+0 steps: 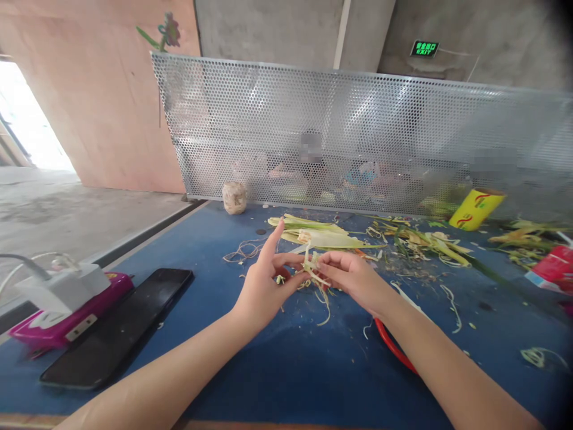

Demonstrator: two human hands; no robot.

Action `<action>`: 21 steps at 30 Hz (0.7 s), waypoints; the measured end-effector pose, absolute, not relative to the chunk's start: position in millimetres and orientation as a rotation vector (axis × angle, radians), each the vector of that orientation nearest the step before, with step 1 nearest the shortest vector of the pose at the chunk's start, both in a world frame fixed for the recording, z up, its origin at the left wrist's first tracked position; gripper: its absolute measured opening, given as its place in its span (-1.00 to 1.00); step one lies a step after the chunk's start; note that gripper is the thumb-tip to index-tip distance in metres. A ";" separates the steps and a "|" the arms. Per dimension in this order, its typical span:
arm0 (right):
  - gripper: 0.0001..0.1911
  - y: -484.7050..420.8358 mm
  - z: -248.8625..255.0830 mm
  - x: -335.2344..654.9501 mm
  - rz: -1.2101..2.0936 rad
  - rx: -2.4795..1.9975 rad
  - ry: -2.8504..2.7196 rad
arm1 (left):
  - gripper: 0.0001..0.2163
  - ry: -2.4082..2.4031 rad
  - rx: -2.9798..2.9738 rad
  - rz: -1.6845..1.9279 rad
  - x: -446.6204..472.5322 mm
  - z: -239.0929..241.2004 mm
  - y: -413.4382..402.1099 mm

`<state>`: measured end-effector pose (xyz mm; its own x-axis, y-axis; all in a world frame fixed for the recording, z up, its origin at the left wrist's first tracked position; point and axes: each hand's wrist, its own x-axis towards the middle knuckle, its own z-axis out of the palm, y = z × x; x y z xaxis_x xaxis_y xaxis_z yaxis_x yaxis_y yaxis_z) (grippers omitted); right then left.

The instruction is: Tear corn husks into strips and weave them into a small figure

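Both hands meet over the blue table, in the middle of the view. My left hand [268,278] pinches pale, twisted husk strips [312,263] between thumb and curled fingers, while its index finger points up. From the other side, my right hand [347,272] closes thumb and fingertips on the same strips. Thin loose ends hang below the fingertips. Just behind the hands lie flat, pale green corn husks [333,239]. A red curved handle [396,346] shows partly from under my right forearm; the rest of it is hidden.
On the left lie a black phone [120,328] and a purple power strip [76,316] with a white charger [67,286]. Behind stand a jar-like object [234,198], a yellow roll [477,209] and a perforated metal screen [286,125]. Husk scraps [430,242] and a red carton [553,269] are at right.
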<state>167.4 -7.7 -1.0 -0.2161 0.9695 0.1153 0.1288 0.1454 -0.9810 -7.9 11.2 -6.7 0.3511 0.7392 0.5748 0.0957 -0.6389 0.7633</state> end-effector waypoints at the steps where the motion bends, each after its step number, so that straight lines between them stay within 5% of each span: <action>1: -0.78 -7.2 -0.5 168.2 1.144 -1.135 -1.561 | -0.26 0.728 1.988 1.302 -8.0 -6.8 11.2; 10: -0.83 -6.0 2.6 173.8 0.764 -1.162 -1.779 | -0.25 0.833 2.116 1.279 -9.2 -9.0 12.8; 21: -0.83 -6.5 0.3 171.2 0.820 -1.141 -1.849 | -0.25 0.801 2.327 1.212 -9.0 -10.8 6.2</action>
